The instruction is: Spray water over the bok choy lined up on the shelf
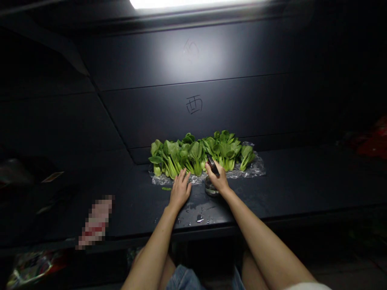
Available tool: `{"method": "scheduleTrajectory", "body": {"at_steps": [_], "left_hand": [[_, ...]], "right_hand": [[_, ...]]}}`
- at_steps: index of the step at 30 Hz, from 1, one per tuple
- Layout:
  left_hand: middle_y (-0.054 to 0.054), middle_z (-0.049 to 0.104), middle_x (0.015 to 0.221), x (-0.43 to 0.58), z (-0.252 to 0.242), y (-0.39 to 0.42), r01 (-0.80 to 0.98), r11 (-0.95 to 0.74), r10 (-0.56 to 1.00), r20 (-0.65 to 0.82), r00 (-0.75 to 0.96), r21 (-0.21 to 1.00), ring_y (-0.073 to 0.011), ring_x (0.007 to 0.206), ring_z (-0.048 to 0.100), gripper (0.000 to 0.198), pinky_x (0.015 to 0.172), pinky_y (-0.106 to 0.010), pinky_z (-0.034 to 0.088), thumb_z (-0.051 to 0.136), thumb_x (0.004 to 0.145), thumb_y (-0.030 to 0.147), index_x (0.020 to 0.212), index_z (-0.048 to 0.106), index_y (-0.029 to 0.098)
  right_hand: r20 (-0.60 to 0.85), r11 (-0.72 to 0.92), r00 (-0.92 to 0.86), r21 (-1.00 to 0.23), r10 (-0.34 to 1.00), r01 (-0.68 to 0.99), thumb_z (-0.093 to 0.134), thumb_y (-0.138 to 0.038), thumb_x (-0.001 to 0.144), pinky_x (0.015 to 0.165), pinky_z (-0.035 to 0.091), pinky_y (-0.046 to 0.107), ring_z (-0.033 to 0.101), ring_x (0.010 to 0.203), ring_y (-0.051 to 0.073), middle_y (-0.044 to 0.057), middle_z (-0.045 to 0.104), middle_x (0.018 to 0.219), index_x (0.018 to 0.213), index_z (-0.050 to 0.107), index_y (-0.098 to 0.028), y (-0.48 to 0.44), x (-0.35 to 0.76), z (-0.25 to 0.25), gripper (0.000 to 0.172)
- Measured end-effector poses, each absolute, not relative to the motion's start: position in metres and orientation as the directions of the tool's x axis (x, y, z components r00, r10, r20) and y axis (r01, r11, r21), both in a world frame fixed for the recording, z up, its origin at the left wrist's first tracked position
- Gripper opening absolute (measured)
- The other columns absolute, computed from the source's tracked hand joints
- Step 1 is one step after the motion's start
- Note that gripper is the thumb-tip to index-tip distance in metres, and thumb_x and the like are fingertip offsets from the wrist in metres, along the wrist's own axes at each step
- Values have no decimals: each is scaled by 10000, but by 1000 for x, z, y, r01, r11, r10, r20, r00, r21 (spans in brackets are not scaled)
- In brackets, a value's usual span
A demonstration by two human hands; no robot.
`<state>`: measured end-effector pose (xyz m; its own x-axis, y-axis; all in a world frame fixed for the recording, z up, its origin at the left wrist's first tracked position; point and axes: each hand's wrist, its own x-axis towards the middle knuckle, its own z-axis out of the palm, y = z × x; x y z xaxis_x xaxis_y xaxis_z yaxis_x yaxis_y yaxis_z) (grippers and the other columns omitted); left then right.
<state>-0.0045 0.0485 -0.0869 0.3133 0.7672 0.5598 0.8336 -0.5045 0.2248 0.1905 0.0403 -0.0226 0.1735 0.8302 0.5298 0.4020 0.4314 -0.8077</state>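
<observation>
Several heads of bok choy (196, 155) stand in a row on a sheet of clear plastic (256, 167) against the back panel. My right hand (219, 179) grips a spray bottle (213, 165) by its black trigger head. The clear body of the bottle shows below the hand, close in front of the greens. My left hand (180, 189) rests with fingers stretched toward the front edge of the bok choy, holding nothing. Whether its fingertips touch the stems I cannot tell. A torn bit of green leaf (166, 188) lies just left of that hand.
The dark shelf (290, 181) carries water drops (199, 219) near its front edge. A dark back panel (145, 112) rises behind, with a lamp (193, 3) above. A pixelated patch (96, 223) covers something at the left. Red items (375, 141) sit at the far right.
</observation>
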Motion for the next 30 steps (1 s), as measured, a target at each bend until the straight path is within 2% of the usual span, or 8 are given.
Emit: {"method": "scheduleTrajectory", "body": {"at_steps": [4,7,11,15,19,25,30], "left_hand": [[-127,406,1549,3,-79,48,845,-520,754,533,385,126,-274,1460,332,454,1169,-518,328,436,949,205,1397,511,197],[-95,360,1581,15,-68,50,834,-551,724,501,473,8,-269,1487,270,503,1188,-529,286,442,936,178,1436,475,232],[-49,305,1609,28,-55,60,815,-567,710,429,558,-121,-280,1499,233,565,1192,-575,244,475,941,286,1498,381,293],[-40,317,1599,24,-56,69,867,-491,771,422,476,-82,-303,1481,275,507,1185,-609,226,444,956,337,1461,449,287],[-74,333,1589,11,-71,72,902,-431,813,449,371,36,-306,1461,322,525,1169,-602,262,425,965,342,1486,411,275],[-70,344,1589,1,-82,73,871,-482,802,447,396,93,-284,1477,291,523,1187,-576,235,401,981,365,1496,385,279],[-90,354,1584,0,-83,74,865,-488,800,458,388,120,-277,1478,290,522,1191,-558,238,367,995,391,1496,379,247]], "right_hand": [[538,465,136,-810,832,358,522,-498,901,642,494,297,652,726,213,60,691,810,934,633,-204,43,192,-23,316],[539,473,126,-811,833,344,527,-496,900,664,506,298,662,760,215,65,699,842,944,636,-203,43,193,-24,316],[545,473,123,-802,829,365,513,-492,905,677,506,297,660,765,214,59,696,820,938,638,-201,42,196,-24,319],[542,447,144,-792,828,415,495,-490,908,676,487,295,652,741,211,54,691,802,890,638,-200,42,202,-21,323],[550,451,139,-784,824,426,504,-493,900,672,472,287,647,743,209,47,683,786,902,633,-202,42,209,-19,319],[536,451,113,-791,837,414,514,-513,899,635,454,282,629,696,203,30,659,721,923,634,-198,43,210,-21,338],[543,436,136,-778,828,453,488,-507,905,624,434,281,603,662,194,38,639,710,795,610,-202,43,208,-21,346]]}}
